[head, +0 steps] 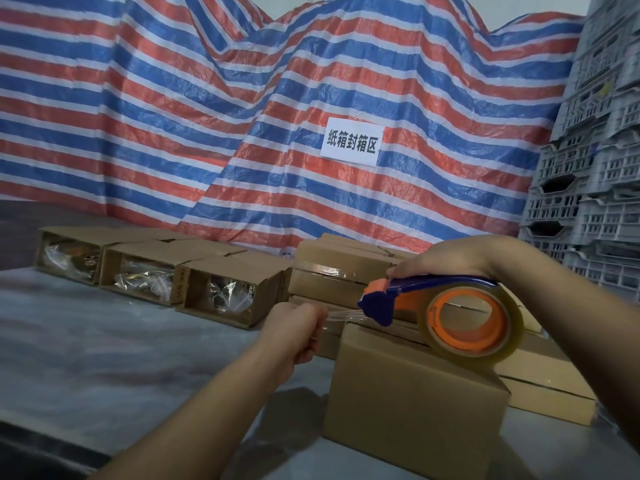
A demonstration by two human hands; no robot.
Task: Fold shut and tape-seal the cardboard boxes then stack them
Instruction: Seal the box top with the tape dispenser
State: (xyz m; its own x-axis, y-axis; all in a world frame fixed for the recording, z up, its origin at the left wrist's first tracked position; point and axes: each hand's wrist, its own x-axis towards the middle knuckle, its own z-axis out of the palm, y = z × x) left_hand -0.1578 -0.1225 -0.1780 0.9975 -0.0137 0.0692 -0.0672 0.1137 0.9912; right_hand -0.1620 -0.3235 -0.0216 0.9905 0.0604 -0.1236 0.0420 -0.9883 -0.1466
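A closed cardboard box (408, 403) stands on the table in front of me. Above its top, my right hand (460, 254) grips a blue and orange tape dispenser (408, 299) with a clear tape roll (471, 323). My left hand (298, 323) pinches the free end of the clear tape (341, 317), stretched from the dispenser's mouth to the left of the box. Three open boxes (221, 292) with plastic-wrapped contents lie on their sides at the back left. Taped boxes (332, 268) are stacked behind the dispenser, and more closed boxes (550, 382) lie at the right.
The grey table (104, 348) spreads to the left. A red, white and blue striped tarp (207, 116) with a white paper sign (351, 142) hangs behind it. Grey plastic crates (588, 168) are piled at the right.
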